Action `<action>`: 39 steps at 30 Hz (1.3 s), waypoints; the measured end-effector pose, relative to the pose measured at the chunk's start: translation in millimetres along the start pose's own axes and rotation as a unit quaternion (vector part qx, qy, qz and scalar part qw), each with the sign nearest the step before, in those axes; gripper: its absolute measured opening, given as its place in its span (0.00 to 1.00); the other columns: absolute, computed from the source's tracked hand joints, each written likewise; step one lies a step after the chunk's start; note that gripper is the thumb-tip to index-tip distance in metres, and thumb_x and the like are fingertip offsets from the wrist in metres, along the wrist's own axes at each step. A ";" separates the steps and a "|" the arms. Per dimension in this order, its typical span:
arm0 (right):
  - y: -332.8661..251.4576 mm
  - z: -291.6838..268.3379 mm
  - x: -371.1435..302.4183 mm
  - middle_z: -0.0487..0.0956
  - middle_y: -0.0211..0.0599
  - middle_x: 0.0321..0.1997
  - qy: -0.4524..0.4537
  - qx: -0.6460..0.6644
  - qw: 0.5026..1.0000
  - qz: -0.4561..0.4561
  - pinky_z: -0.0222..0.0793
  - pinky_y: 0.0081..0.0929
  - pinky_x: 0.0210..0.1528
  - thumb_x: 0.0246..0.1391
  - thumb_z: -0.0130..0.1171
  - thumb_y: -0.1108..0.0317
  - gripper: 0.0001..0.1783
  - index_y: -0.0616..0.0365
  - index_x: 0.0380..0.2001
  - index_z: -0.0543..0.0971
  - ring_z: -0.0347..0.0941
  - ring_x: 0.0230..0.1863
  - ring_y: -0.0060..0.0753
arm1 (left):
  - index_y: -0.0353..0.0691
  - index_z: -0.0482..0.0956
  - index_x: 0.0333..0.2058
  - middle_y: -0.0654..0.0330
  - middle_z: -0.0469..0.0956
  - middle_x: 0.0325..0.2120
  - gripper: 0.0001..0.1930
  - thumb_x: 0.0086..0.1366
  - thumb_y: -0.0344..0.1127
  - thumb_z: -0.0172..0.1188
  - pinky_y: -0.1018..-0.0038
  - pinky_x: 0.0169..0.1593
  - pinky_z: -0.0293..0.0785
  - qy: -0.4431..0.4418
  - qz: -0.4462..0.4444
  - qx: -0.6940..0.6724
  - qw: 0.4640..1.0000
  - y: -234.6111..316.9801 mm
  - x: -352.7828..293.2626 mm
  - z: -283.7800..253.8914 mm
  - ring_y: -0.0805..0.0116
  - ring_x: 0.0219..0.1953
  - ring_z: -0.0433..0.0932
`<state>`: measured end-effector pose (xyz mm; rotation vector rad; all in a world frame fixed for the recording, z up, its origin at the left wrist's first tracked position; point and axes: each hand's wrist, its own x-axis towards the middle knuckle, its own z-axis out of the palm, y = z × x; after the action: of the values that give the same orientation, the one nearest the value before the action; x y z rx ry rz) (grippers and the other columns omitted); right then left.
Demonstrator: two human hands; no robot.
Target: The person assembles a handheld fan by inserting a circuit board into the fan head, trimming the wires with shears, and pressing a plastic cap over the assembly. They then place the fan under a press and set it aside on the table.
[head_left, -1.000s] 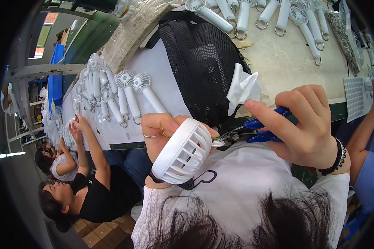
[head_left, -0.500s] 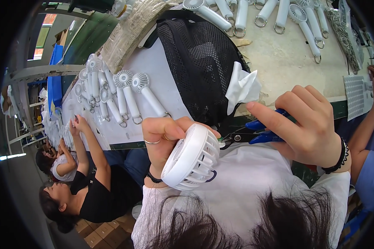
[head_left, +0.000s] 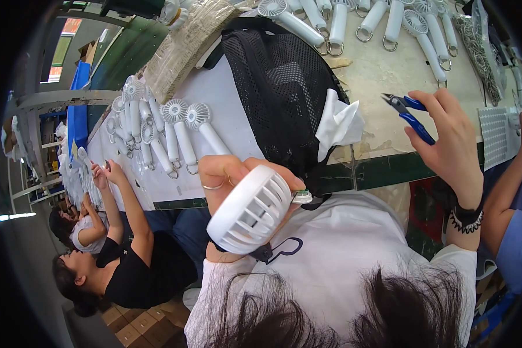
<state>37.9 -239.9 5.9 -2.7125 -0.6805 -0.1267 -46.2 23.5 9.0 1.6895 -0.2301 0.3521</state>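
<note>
My left hand (head_left: pixel 225 174) is closed round a white handheld fan (head_left: pixel 250 210), its slatted round head tilted toward me. At the fan's far side, by my fingertips, a small green part (head_left: pixel 300 192) shows at a white end piece. Much of the fan's handle is hidden behind its head and my fingers. Below the head, a dark cord loop (head_left: pixel 285 249) lies against my white shirt. Up at the right, over the table's front edge, my right hand (head_left: pixel 455 136) grips blue-handled wire cutters (head_left: pixel 410 116), their dark jaws apart from the fan.
A black mesh bag (head_left: pixel 287 87) and a crumpled white cloth (head_left: pixel 337 124) lie on the table before me. White fans (head_left: pixel 182 130) are grouped at the left, more (head_left: pixel 391 26) at the back. Metal rings or clips in a clear bag (head_left: pixel 484 58) lie far right. Co-workers sit on both sides.
My right hand has carried the cutters away from the fan, up and to the right. The fan has shifted slightly left and turned in my left hand; the dark cord loop shows more.
</note>
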 end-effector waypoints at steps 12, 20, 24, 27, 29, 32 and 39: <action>26.3 43.5 1.9 0.70 0.41 0.40 0.092 0.076 0.993 0.007 0.64 0.31 0.43 0.41 0.61 0.71 0.21 0.60 0.43 0.72 0.68 0.41 0.44 | 0.46 0.56 0.38 0.49 0.72 0.20 0.13 0.63 0.39 0.51 0.77 0.25 0.69 -0.055 0.061 -0.218 0.973 -11.7 9.4 1.3 0.66 0.19 0.67; -57.3 17.7 1.0 0.74 0.38 0.27 0.182 0.398 0.872 -0.222 0.67 0.21 0.23 0.35 0.66 0.74 0.14 0.63 0.31 0.78 0.70 0.24 0.32 | 0.46 0.55 0.39 0.49 0.72 0.21 0.16 0.61 0.39 0.54 0.76 0.25 0.71 -0.057 0.071 -0.169 0.981 -7.6 12.7 13.8 0.65 0.21 0.67; -75.7 34.0 3.9 0.74 0.36 0.25 0.220 0.454 0.822 -0.264 0.66 0.21 0.22 0.33 0.66 0.76 0.14 0.64 0.29 0.78 0.71 0.23 0.30 | 0.45 0.55 0.38 0.49 0.72 0.22 0.17 0.59 0.36 0.56 0.77 0.24 0.71 -0.052 0.093 -0.126 0.986 -3.8 10.7 17.0 0.65 0.22 0.68; -82.1 37.9 3.6 0.74 0.36 0.25 0.226 0.472 0.811 -0.263 0.67 0.21 0.22 0.33 0.66 0.76 0.14 0.64 0.29 0.77 0.71 0.23 0.30 | 0.44 0.54 0.37 0.49 0.72 0.22 0.18 0.58 0.33 0.58 0.77 0.25 0.71 -0.039 0.093 -0.098 0.990 -1.3 6.8 15.7 0.65 0.22 0.68; -84.3 38.7 2.6 0.74 0.37 0.26 0.216 0.488 0.809 -0.246 0.68 0.21 0.22 0.33 0.66 0.77 0.14 0.65 0.29 0.77 0.72 0.24 0.31 | 0.43 0.54 0.36 0.50 0.72 0.22 0.20 0.56 0.31 0.60 0.77 0.25 0.71 -0.036 0.098 -0.080 0.991 -0.8 6.5 15.5 0.64 0.22 0.68; -84.5 39.1 2.2 0.74 0.38 0.27 0.209 0.487 0.813 -0.242 0.69 0.22 0.23 0.32 0.65 0.78 0.14 0.65 0.29 0.77 0.72 0.24 0.32 | 0.43 0.53 0.36 0.50 0.72 0.22 0.22 0.54 0.29 0.62 0.77 0.25 0.71 -0.036 0.103 -0.064 0.992 -4.4 6.2 14.3 0.65 0.22 0.69; -86.6 39.7 1.4 0.75 0.40 0.28 0.219 0.471 0.816 -0.254 0.70 0.23 0.25 0.31 0.64 0.79 0.15 0.66 0.29 0.76 0.73 0.26 0.34 | 0.41 0.54 0.34 0.40 0.76 0.27 0.27 0.45 0.19 0.65 0.78 0.24 0.70 -0.022 0.130 -0.176 0.975 -10.4 3.7 14.8 0.67 0.20 0.72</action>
<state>-1.7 -153.9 -4.8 -1.4381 -0.9653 -0.4022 -37.7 10.6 -1.1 1.3184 -0.5186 0.4401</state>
